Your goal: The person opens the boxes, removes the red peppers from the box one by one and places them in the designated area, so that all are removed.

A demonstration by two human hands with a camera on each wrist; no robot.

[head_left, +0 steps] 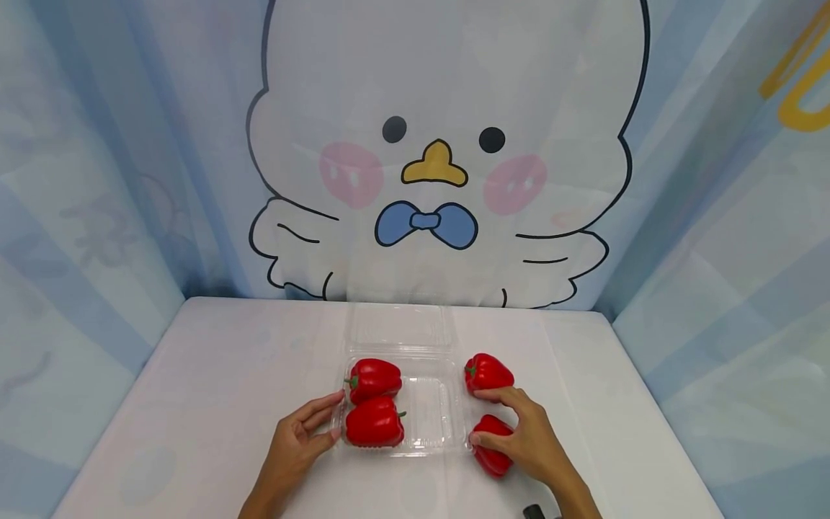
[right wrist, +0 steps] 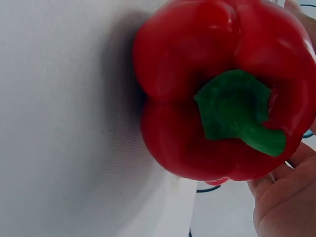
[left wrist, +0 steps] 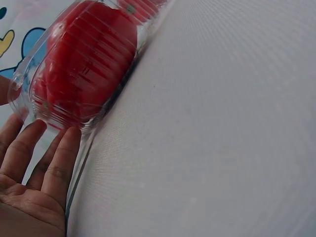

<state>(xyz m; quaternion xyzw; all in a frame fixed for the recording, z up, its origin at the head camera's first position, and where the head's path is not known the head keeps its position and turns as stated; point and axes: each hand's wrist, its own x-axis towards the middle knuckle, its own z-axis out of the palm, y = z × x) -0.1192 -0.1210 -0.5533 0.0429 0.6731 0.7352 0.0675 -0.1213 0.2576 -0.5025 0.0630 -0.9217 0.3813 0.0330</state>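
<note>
Seen from the head camera, a clear, ribbed plastic clamshell tray (head_left: 433, 418) is laid open on a white cloth-covered table (head_left: 214, 375), its lid folded back toward the far side. Two glossy red bell peppers are held in its left half, the far pepper in the tray (head_left: 375, 378) and the near pepper in the tray (head_left: 374, 423) lying on their sides. The tray's left edge is touched by the relaxed, straight fingers of the left hand (head_left: 295, 447). To the right of the tray, a near red bell pepper (head_left: 493, 447) is grasped by the curled fingers of the right hand (head_left: 528, 436), with another red pepper (head_left: 488, 372) just beyond it.

From the left wrist, fingertips (left wrist: 66, 143) are seen resting against the tray's ridged wall (left wrist: 29, 74).

From the right wrist, the grasped pepper (right wrist: 197, 98) is shown with its lobed body smooth and its green stem (right wrist: 237, 111) pointed at the camera.
</note>
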